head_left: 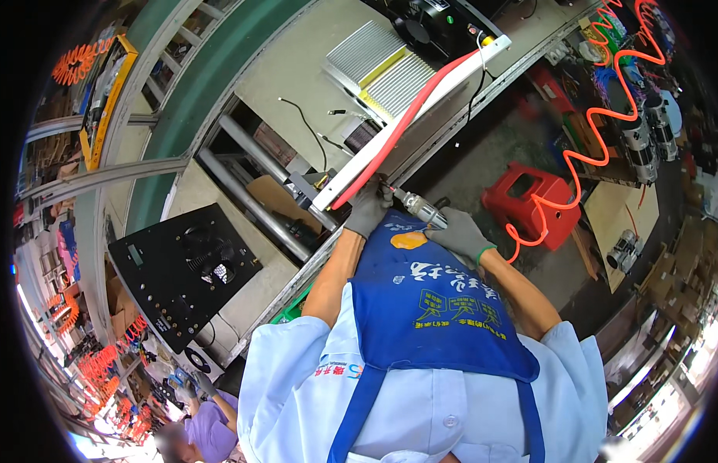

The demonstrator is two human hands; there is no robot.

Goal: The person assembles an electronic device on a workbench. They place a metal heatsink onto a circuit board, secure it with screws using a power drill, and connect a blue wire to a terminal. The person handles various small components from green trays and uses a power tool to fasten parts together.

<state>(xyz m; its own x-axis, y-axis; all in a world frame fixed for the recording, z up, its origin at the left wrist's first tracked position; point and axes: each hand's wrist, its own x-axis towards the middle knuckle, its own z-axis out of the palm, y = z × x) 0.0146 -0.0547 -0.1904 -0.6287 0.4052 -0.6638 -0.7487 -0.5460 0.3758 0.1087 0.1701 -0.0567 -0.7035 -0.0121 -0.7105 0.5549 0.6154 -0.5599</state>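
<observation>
My right hand [461, 234], in a grey glove with a green cuff, is closed round a silver power screwdriver [422, 209]. The tool lies almost level, its tip pointing left toward the edge of a long white panel [420, 116]. At that tip is my left hand [365, 211], also gloved, with fingers bent in against the panel's near edge. What they pinch is hidden. A thick red hose or cable [397, 127] runs along the panel. Behind it sit a finned metal heat exchanger [366, 50] with a yellow strip and a black fan [430, 27].
The unit rests on a roller conveyor line with metal rollers [255, 201]. To the left lies a black panel with a fan grille [185, 270]. A red plastic stool [528, 202] stands at right, beneath a coiled orange air hose [590, 154]. Another person [208, 424] works at lower left.
</observation>
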